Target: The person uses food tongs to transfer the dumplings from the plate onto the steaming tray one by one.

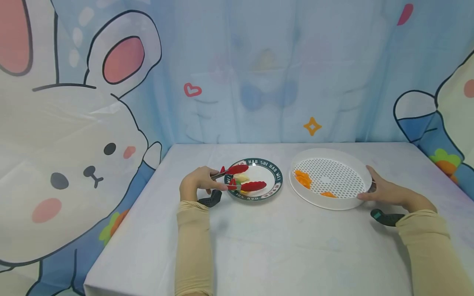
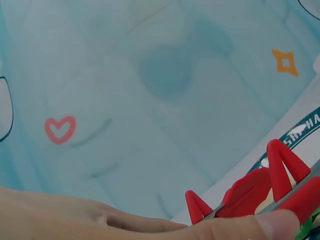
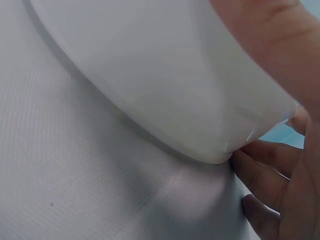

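Currently, I have the left hand (image 1: 200, 181) gripping the red-tipped tongs (image 1: 254, 186), thumb on one arm and fingers on the other, presumably so a single squeeze can bring the tips together. Those tips stand parted, reaching inward from that hand above the plate (image 1: 277, 181), where pale yellow pieces (image 1: 242, 178) lie; my feed doesn't tell me whether they touch any. The right hand (image 1: 392, 193) grips the perforated white tray (image 1: 335, 174) at the side nearest it, thumb and fingers spread round the outer wall, which I take as a steadying hold. Whether the tray is slightly raised, I can't tell. Orange pieces (image 1: 303, 179) rest inside it, the larger cluster across from the right hand, toward the plate.
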Tool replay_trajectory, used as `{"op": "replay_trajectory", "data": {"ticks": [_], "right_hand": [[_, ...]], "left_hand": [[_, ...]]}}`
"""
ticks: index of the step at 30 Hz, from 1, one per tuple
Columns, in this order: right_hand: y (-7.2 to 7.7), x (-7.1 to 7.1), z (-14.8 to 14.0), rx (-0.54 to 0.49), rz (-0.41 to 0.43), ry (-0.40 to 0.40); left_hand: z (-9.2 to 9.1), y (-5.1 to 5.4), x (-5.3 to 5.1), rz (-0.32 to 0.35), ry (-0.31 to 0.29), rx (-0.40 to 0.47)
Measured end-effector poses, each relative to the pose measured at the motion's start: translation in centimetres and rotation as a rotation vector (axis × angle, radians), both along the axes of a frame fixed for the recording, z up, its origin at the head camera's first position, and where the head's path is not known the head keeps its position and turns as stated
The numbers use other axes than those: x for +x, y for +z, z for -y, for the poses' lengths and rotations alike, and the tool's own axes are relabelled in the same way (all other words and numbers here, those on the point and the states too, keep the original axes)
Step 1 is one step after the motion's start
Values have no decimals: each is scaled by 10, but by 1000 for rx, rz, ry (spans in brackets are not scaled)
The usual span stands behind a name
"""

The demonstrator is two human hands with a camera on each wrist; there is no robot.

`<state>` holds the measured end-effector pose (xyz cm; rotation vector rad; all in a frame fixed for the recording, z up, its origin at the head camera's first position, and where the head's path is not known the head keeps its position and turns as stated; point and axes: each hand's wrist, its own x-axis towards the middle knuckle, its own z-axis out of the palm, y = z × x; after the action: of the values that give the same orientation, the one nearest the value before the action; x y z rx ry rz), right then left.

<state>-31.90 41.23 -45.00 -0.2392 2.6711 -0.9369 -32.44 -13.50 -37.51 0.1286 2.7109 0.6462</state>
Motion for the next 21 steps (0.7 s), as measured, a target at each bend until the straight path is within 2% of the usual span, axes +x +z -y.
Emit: {"op": "replay_trajectory", "data": {"ticks": [6, 11, 21], "right_hand": [[2, 0, 1, -3, 0, -2], [2, 2, 2, -17, 1, -1], [1, 2, 1, -19, 2, -7]], "left_hand": [[2, -3, -2, -13, 9, 12], [-1, -5, -5, -26, -6, 7], [-7, 0, -4, 19, 35, 16]]}}
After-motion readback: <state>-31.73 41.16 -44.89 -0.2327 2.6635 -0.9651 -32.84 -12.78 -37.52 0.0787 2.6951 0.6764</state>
